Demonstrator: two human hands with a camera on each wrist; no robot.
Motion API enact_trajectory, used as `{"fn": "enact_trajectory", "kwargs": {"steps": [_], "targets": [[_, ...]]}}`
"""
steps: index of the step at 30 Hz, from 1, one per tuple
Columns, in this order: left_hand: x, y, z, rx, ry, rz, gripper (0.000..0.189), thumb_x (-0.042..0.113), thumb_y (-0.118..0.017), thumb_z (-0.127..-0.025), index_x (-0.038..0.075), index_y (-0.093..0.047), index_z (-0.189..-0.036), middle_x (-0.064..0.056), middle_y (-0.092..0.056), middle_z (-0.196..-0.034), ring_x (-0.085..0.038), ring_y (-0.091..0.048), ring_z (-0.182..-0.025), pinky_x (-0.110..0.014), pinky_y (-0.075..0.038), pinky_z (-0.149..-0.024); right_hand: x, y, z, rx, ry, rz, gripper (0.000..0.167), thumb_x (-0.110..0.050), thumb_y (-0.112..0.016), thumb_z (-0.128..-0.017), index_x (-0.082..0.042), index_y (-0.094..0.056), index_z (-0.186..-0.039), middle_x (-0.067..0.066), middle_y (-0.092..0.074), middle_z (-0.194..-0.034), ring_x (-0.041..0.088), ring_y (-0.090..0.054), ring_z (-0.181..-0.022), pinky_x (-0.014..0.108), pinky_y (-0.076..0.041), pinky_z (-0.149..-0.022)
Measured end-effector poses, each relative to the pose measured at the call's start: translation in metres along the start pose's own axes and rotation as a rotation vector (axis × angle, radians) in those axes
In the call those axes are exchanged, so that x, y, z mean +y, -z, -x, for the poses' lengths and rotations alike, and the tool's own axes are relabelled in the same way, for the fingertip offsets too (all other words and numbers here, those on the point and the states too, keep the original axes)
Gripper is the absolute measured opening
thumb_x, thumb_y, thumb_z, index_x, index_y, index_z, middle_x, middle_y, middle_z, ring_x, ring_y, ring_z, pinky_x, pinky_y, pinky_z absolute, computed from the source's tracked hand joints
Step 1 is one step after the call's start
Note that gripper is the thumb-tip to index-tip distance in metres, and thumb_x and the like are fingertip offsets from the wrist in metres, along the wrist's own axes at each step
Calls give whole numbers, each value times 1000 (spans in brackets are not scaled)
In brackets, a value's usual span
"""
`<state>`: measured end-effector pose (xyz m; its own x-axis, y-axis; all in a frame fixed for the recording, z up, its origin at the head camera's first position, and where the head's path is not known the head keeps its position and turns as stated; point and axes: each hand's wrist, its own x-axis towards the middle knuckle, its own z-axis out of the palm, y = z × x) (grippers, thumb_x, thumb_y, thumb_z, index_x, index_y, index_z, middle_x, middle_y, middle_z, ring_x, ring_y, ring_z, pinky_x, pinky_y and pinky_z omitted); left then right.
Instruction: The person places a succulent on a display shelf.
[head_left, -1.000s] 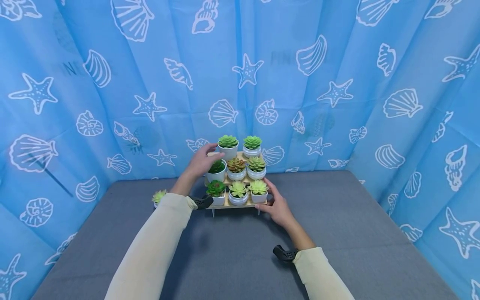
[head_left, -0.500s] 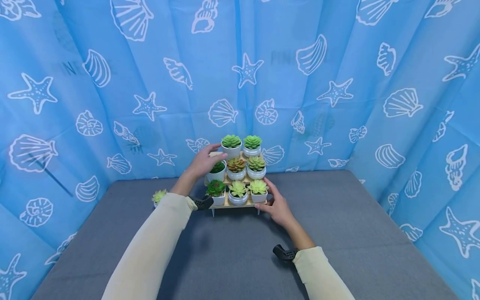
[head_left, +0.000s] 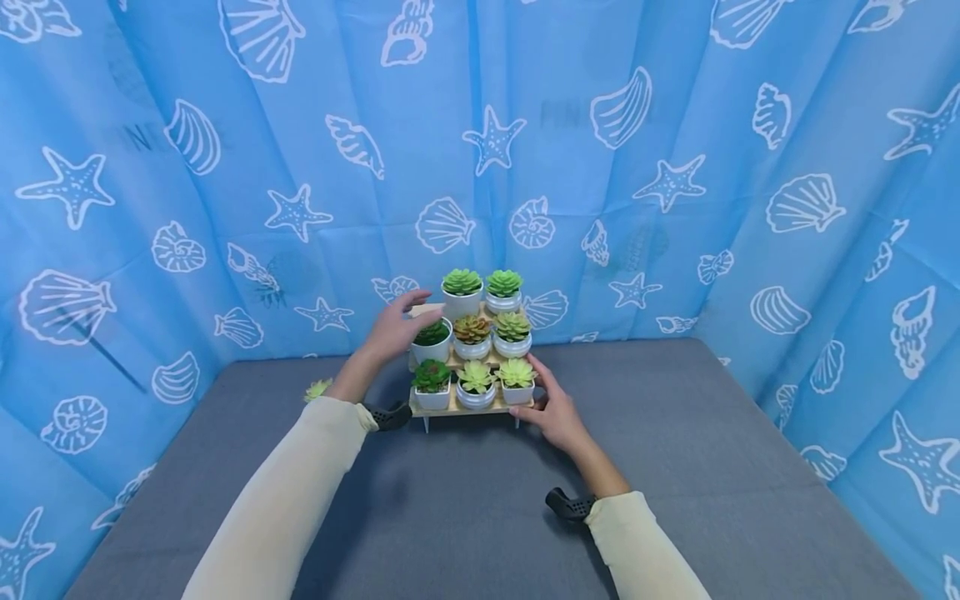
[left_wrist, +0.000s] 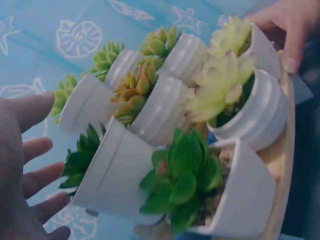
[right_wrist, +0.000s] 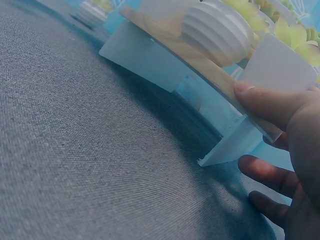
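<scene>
A three-tier wooden plant stand [head_left: 453, 412] carries several small potted succulents. My right hand [head_left: 558, 418] grips its lower right corner; in the right wrist view the thumb presses the front edge of the wooden board [right_wrist: 215, 76], with a finger under it. My left hand [head_left: 393, 328], empty, has its fingers spread beside the stand's left side. To its right, on the top tier, stands a green succulent in a white pot [head_left: 462, 303], apart from the fingers. Below that, a dark green succulent [left_wrist: 82, 156] sits in a white pot on the middle tier.
One more pale green succulent [head_left: 318, 389] stands on the grey tabletop [head_left: 660, 433] at the left, its pot hidden behind the left sleeve. A blue curtain [head_left: 570, 183] with shell prints hangs behind and on both sides.
The left hand shifted the top-left potted succulent slightly right, then let go and drew back left. My right hand stays on the stand's corner.
</scene>
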<state>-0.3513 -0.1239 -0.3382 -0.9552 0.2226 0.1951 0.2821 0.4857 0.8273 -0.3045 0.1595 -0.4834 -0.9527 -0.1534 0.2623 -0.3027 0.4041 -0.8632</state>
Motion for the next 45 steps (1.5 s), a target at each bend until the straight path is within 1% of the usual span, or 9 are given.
{"fn": "enact_trajectory", "kwargs": {"steps": [6,11,17,20,26,31,35,38,45], "targets": [[-9,12,14,118,-40,1,48,32,-59,-98,6,-51,-138,-18,-49,-140,-37,-40,-131,-54,-35,-103,-1,-1,-1,-7,8,-11,93,-13,-80,-81,-30,-25,-154,18,-53,-133,20,-55,-68,32,-47,-62],[-17,16,24,210,-42,7,40,29,-60,-98,6,-58,-131,-15,-56,-132,-32,-51,-121,-51,-42,-97,-2,-1,0,-7,9,-22,93,-13,-80,-81,-30,-25,-154,18,-53,-134,19,-55,-67,31,-47,-61],[-29,18,40,255,-51,44,37,25,-59,-98,4,-59,-128,-15,-57,-131,-30,-52,-119,-49,-42,-97,-1,-2,1,-2,0,-18,93,-12,-80,-81,-30,-26,-154,18,-52,-135,19,-55,-67,31,-47,-61],[-32,20,49,297,-45,53,32,23,-59,-98,7,-60,-126,-13,-58,-129,-30,-53,-118,-49,-42,-96,-1,-3,1,-6,-4,-20,93,-14,-80,-81,-30,-25,-154,18,-52,-134,20,-55,-67,31,-47,-61],[-42,23,66,374,-33,53,31,23,-59,-98,6,-61,-124,-13,-60,-127,-29,-54,-117,-49,-42,-98,-2,-4,1,-3,-17,-27,93,-14,-80,-81,-31,-26,-154,18,-53,-133,20,-54,-68,31,-46,-61],[-51,25,84,453,-39,101,30,22,-59,-98,4,-63,-122,-12,-61,-124,-27,-55,-115,-47,-41,-97,-4,-4,1,-3,-20,-25,92,-13,-80,-82,-31,-25,-154,18,-52,-134,21,-54,-67,31,-47,-61],[-59,28,99,477,-49,121,29,18,-59,-98,1,-63,-121,-15,-62,-122,-27,-55,-113,-43,-40,-95,-5,-3,1,-3,-21,-24,92,-13,-80,-82,-30,-25,-154,18,-52,-135,20,-54,-67,31,-47,-61],[-69,30,107,484,-40,133,29,18,-59,-99,1,-63,-122,-16,-63,-121,-25,-55,-112,-39,-39,-93,-5,-3,1,-8,-25,-18,92,-14,-80,-82,-30,-25,-154,19,-50,-136,20,-54,-68,31,-46,-62],[-90,29,121,491,16,129,29,23,-57,-100,2,-64,-119,-12,-66,-113,-9,-57,-100,-22,-43,-85,-4,-1,0,-7,-30,-5,93,-15,-80,-82,-31,-24,-154,18,-49,-138,21,-52,-70,32,-45,-63]]}}
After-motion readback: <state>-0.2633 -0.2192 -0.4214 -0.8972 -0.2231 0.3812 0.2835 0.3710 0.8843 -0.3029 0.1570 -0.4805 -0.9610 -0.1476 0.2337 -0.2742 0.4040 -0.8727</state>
